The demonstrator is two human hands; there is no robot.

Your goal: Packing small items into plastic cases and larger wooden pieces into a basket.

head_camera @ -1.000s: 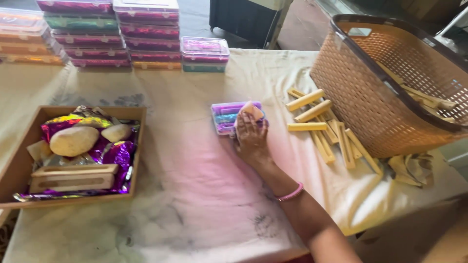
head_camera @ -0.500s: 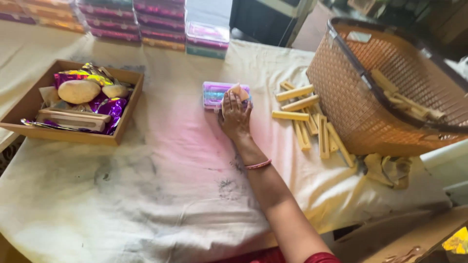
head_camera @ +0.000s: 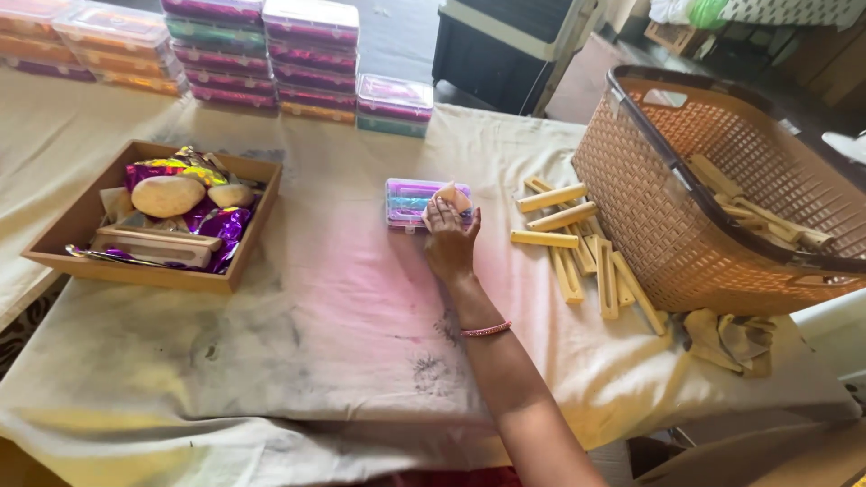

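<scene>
My right hand [head_camera: 449, 242] reaches across the table and rests on a small clear plastic box [head_camera: 406, 200] with pink and purple contents. Its fingers press a small tan pad [head_camera: 448, 192] against the box's right end. A pink bracelet [head_camera: 487, 329] circles the wrist. The box lies flat on the stained cream tablecloth [head_camera: 343, 307]. My left hand is out of view.
Several loose wooden sticks [head_camera: 577, 252] lie right of the box, beside a tan woven basket [head_camera: 649, 198] holding more. At the left, a wooden tray [head_camera: 63, 239] holds foil wrappers and pale lumps. Stacked clear boxes [head_camera: 271, 54] line the far edge. A crumpled rag [head_camera: 731, 335] lies near the right.
The view has shifted back and sideways, showing more of the table. My right hand stays on the small box with the tan pad.
</scene>
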